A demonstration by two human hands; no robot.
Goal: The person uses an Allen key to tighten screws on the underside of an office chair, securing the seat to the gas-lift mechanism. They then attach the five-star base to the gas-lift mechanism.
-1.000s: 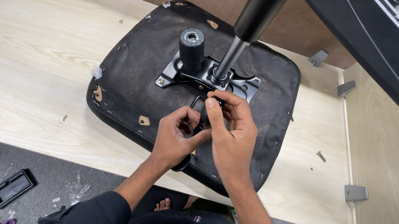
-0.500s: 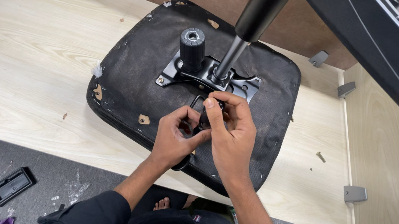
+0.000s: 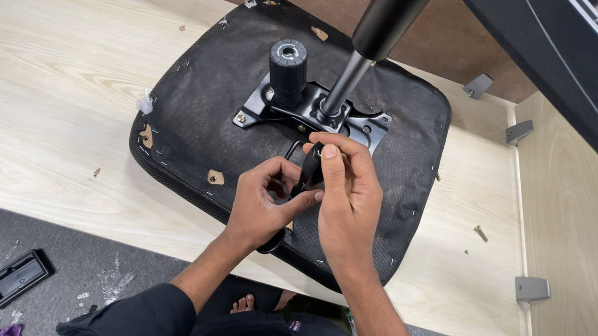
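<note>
**Both hands on a black lever over an upturned chair seat**

An upturned office chair seat lies on the pale wooden table, its black fabric underside torn in small spots that show brown beneath. A black metal mechanism plate sits at its centre, carrying a short black cylinder and a gas-lift column. Just in front of the plate, the left hand and right hand are both closed around a slim black lever, fingers pinching it from either side. A black plastic piece lies on the grey floor.
</note>
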